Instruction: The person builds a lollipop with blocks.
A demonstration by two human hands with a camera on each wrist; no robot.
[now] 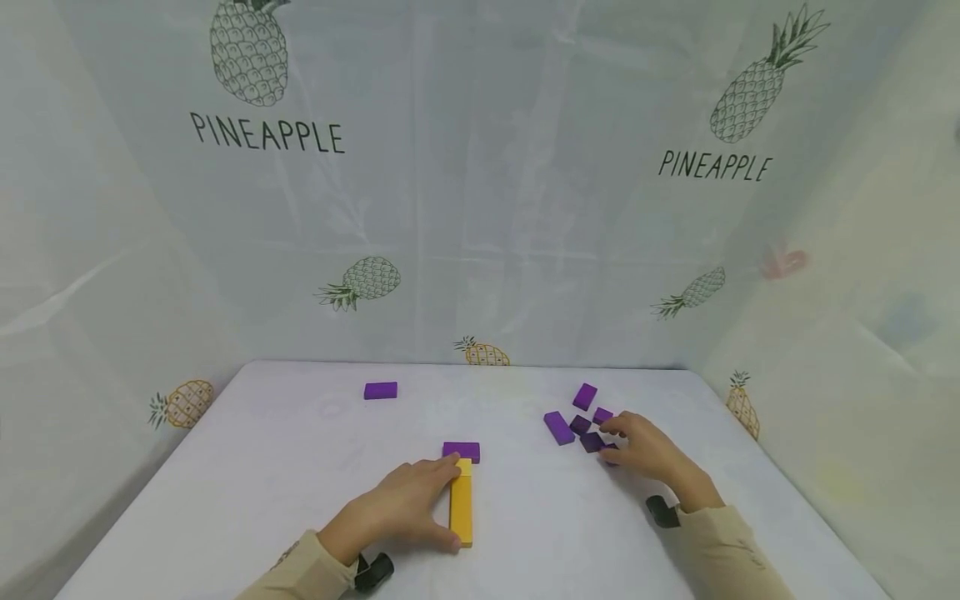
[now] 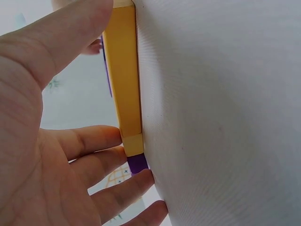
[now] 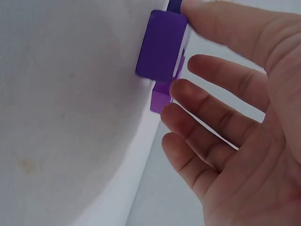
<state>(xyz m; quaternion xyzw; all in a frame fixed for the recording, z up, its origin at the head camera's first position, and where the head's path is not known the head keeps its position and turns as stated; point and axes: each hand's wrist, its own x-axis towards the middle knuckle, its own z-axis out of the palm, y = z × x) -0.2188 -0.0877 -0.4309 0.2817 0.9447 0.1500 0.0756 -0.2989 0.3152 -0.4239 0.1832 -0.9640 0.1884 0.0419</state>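
On the white table, my left hand (image 1: 401, 504) lies along the left side of a long yellow block (image 1: 461, 512). Its thumb touches the near end and its fingertips the far end. A paler yellow section (image 2: 132, 145) ends that block; whether it is a separate piece I cannot tell. Just beyond is a purple block (image 1: 461, 452). My right hand (image 1: 648, 450) reaches over a loose group of purple blocks (image 1: 558, 427), fingers loosely bent and apart. In the right wrist view its thumb touches one dark purple block (image 3: 174, 5), and a larger purple block (image 3: 161, 44) stands close by.
Another purple block (image 1: 381, 391) lies alone near the table's far left. A white curtain (image 1: 480, 208) with pineapple prints hangs behind the table (image 1: 300, 450) and along both sides. Each wrist wears a black device (image 1: 373, 572).
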